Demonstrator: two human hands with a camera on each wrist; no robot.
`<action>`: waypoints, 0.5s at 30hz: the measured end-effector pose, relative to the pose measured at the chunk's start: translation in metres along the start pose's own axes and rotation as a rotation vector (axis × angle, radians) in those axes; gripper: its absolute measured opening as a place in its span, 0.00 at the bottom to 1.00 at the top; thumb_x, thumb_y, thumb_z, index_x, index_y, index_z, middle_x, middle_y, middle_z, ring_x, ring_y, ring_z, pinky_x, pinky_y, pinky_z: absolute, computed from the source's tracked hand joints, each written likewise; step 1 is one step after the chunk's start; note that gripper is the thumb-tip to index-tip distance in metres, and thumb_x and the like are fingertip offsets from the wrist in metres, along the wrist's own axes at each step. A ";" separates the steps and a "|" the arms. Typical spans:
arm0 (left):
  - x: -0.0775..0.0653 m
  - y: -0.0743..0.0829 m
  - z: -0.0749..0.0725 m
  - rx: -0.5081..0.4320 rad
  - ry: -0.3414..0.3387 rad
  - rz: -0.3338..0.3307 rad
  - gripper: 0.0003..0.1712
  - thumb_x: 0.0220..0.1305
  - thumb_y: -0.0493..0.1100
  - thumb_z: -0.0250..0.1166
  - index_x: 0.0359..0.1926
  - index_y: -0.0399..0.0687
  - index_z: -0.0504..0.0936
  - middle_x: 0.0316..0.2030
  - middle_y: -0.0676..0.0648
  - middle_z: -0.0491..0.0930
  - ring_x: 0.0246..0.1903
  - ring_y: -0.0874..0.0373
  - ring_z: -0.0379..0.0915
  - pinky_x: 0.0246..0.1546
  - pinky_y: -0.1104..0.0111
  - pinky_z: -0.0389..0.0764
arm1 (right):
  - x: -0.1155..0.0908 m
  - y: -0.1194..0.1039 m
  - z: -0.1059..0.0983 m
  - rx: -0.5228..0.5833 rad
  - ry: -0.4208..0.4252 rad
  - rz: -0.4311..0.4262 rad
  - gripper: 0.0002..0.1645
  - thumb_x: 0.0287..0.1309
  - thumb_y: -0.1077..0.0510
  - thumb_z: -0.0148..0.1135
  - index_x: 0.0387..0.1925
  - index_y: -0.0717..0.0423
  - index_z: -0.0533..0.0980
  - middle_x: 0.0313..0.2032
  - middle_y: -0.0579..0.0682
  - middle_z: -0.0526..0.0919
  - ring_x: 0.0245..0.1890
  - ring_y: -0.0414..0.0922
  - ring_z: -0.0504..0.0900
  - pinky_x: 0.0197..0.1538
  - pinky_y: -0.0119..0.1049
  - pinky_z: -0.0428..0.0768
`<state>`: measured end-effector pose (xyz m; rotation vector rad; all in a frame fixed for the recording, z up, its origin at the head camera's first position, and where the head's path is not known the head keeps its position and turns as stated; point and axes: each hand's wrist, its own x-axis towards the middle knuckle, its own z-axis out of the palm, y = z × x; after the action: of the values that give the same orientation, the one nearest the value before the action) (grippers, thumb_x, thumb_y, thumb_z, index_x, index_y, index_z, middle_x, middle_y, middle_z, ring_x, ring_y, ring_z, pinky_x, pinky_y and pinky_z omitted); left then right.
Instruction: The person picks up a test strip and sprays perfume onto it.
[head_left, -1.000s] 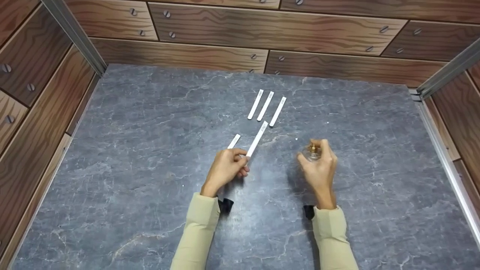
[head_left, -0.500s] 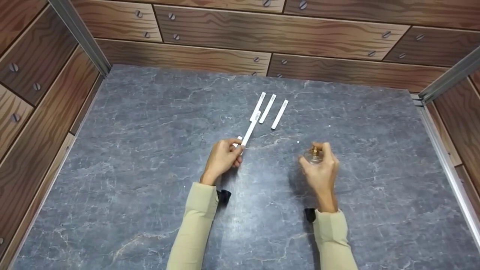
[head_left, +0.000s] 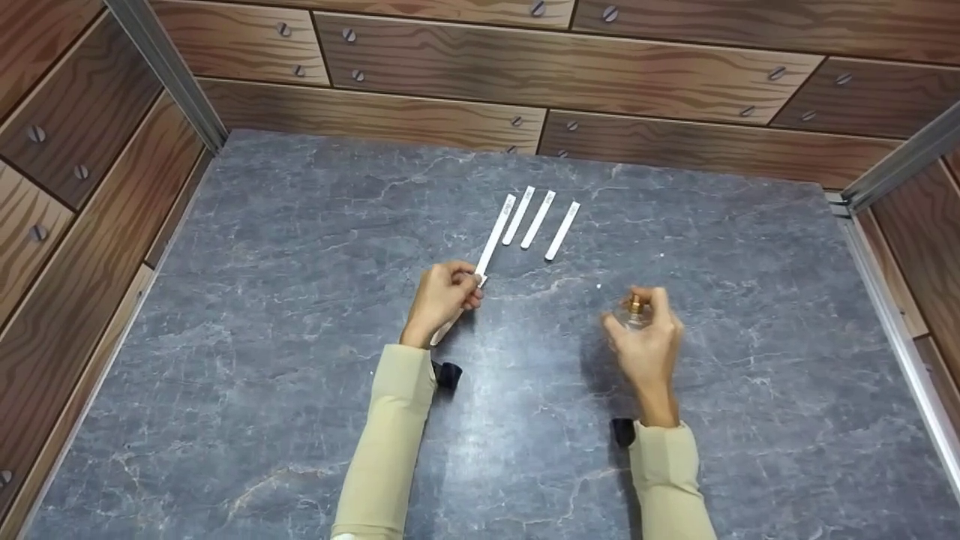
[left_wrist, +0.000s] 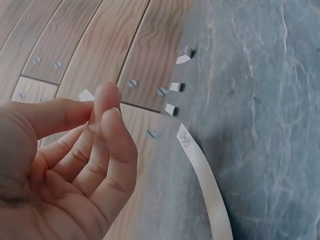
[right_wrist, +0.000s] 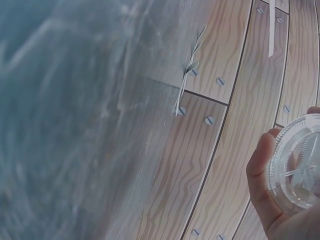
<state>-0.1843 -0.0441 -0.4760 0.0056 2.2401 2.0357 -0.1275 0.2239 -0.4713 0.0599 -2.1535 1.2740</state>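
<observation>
My left hand [head_left: 445, 298] pinches a white paper test strip [head_left: 495, 234] between thumb and fingertips, its marked far end pointing away. In the left wrist view the held strip is mostly hidden behind the fingers. Beneath this hand lies another paper strip [left_wrist: 202, 172], partly covered by the hand in the head view. My right hand [head_left: 649, 345] grips a clear round glass perfume bottle [right_wrist: 295, 167] with a gold neck [head_left: 636, 304], a finger over its top. The bottle is held above the table, apart from the strips.
Three more white strips [head_left: 538, 219] lie side by side on the grey marbled table [head_left: 262, 300], beyond the left hand. Tiny white specks [head_left: 598, 286] dot the surface. Wood-patterned panels [head_left: 435, 67] wall the back and sides.
My left hand has moved forward and slightly left with the pinched strip, over the strip lying below. The right hand with the perfume bottle has hardly moved. The head view has shifted slightly.
</observation>
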 end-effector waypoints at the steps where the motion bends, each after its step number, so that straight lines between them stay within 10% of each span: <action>1: 0.002 -0.001 0.000 -0.020 0.003 -0.008 0.07 0.68 0.26 0.59 0.43 0.23 0.79 0.20 0.47 0.80 0.16 0.65 0.76 0.20 0.74 0.82 | 0.000 0.000 0.000 -0.001 0.000 0.003 0.23 0.37 0.80 0.72 0.39 0.72 0.76 0.30 0.60 0.83 0.30 0.53 0.80 0.36 0.20 0.75; 15: 0.027 -0.002 -0.005 -0.123 0.062 -0.116 0.05 0.68 0.28 0.59 0.35 0.26 0.79 0.15 0.50 0.78 0.12 0.64 0.76 0.15 0.77 0.80 | -0.002 0.001 -0.001 0.013 -0.030 -0.007 0.23 0.37 0.81 0.73 0.39 0.74 0.75 0.30 0.63 0.83 0.31 0.51 0.80 0.37 0.23 0.78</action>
<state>-0.2116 -0.0474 -0.4798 -0.1959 2.0925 2.1345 -0.1263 0.2246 -0.4730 0.0922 -2.1684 1.2910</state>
